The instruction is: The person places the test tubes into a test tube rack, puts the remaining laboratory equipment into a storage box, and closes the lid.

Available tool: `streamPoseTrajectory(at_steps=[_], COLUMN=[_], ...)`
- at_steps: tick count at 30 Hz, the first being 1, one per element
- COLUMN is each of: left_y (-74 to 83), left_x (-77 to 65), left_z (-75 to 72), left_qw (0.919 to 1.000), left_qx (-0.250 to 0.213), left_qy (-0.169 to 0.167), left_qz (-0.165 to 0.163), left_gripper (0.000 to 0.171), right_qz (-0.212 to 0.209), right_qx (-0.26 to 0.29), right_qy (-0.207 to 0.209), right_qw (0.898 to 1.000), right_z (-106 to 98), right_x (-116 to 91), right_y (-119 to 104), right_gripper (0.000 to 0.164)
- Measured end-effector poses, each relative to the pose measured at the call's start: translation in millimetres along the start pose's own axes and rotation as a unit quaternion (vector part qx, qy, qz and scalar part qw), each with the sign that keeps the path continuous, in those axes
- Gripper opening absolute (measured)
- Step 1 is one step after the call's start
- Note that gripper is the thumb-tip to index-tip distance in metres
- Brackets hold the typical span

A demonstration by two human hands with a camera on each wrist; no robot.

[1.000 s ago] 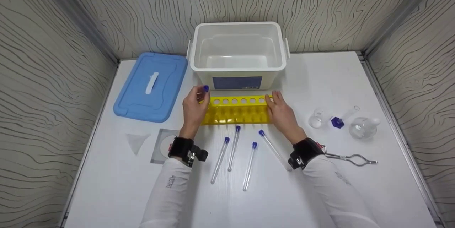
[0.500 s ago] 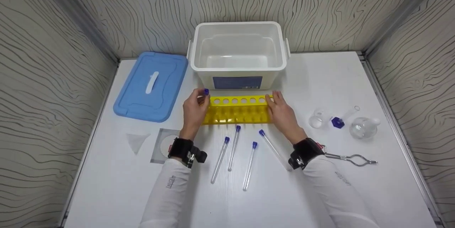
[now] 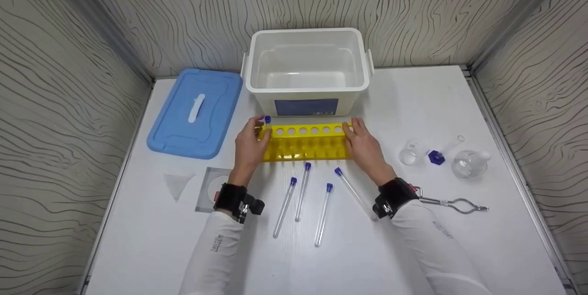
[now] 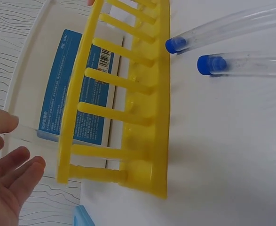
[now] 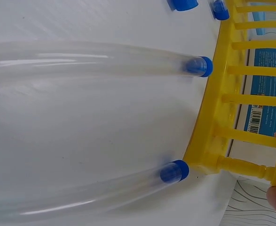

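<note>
A yellow test tube rack (image 3: 303,148) stands before the white bin. My left hand (image 3: 250,144) is at the rack's left end. Its thumb and index finger are around a clear test tube (image 4: 32,135), close against it, while the other fingers are spread. That tube's blue cap (image 3: 268,119) sits above the rack top, and its lower part passes down behind the rack's bars. At the right end, my right hand (image 3: 364,145) grips the rack's top corner with thumb and fingers. Several capped test tubes lie in front, among them one tube (image 3: 323,216) near the middle.
Behind the rack is the white bin (image 3: 308,89); its blue lid (image 3: 195,113) lies left. Also on the left are a clear funnel (image 3: 177,185) and a square packet (image 3: 211,189). A round flask (image 3: 468,165), other glassware and metal tongs (image 3: 459,205) lie right.
The blue-capped tube in my left hand has come down slightly. More clear tube now shows below its cap, and the left hand has shifted slightly left. The right hand stays put.
</note>
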State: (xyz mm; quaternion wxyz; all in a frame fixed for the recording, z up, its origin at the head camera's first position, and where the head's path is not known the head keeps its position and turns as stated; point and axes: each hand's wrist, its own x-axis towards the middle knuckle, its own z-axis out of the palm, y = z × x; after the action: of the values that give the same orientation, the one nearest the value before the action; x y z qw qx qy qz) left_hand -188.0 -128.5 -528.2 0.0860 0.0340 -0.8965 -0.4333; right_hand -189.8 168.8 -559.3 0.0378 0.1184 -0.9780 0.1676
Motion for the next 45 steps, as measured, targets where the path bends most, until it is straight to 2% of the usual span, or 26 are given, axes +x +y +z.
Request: streamPoseTrajectory(at_steps=[4,7,11,14,20,27,31,38,41,45], left_y=[5.2,9.6,13.1,13.0,9.4,-1.8,-7.9,-12.4,-14.9,-18.6], left_x=[-5.5,-9.8,-17.8,-26.6,-46.5,-60.6,-66.1,-71.7,-74.1,-79.3], left_z=[-9.6,-15.6,-19.1,-17.5,-5.3,13.5,21.9,34.5,40.5,46.8], left_qw=[0.9998,0.999,0.9958,0.9935,0.9886,0.9826,0.9773,0.9682,0.9669,0.9641], left_qx=[0.012,0.027,0.049,0.059,0.09,0.143,0.17,0.191,0.192,0.208], left_qy=[0.015,0.033,0.057,0.062,0.045,0.001,-0.044,-0.122,-0.137,-0.138], left_qz=[-0.004,0.016,0.053,0.075,0.113,0.118,0.118,0.106,0.098,0.091], left_gripper=[0.052,0.054,0.046,0.041,0.036,0.028,0.023,0.025,0.025,0.026], right_qz=[0.003,0.006,0.006,0.003,-0.006,-0.011,-0.009,-0.003,-0.002,-0.003], right_qx=[-0.005,-0.009,-0.009,-0.005,-0.007,-0.009,-0.01,-0.019,-0.017,-0.009], right_qy=[-0.005,-0.003,-0.004,-0.004,0.008,0.007,0.004,0.002,0.003,0.005], right_qw=[1.0,1.0,1.0,1.0,1.0,1.0,1.0,1.0,1.0,1.0], right_z=[-0.1,-0.4,-0.8,-0.9,0.1,0.2,0.6,0.0,0.6,2.1], right_x=[0.2,0.2,0.8,0.8,0.2,0.0,0.4,0.5,0.7,1.4], right_y=[-1.4,-0.8,-0.3,0.2,2.1,2.2,2.1,1.7,2.0,2.4], right_gripper=[0.047,0.047,0.047,0.047,0.046,0.045,0.046,0.047,0.047,0.047])
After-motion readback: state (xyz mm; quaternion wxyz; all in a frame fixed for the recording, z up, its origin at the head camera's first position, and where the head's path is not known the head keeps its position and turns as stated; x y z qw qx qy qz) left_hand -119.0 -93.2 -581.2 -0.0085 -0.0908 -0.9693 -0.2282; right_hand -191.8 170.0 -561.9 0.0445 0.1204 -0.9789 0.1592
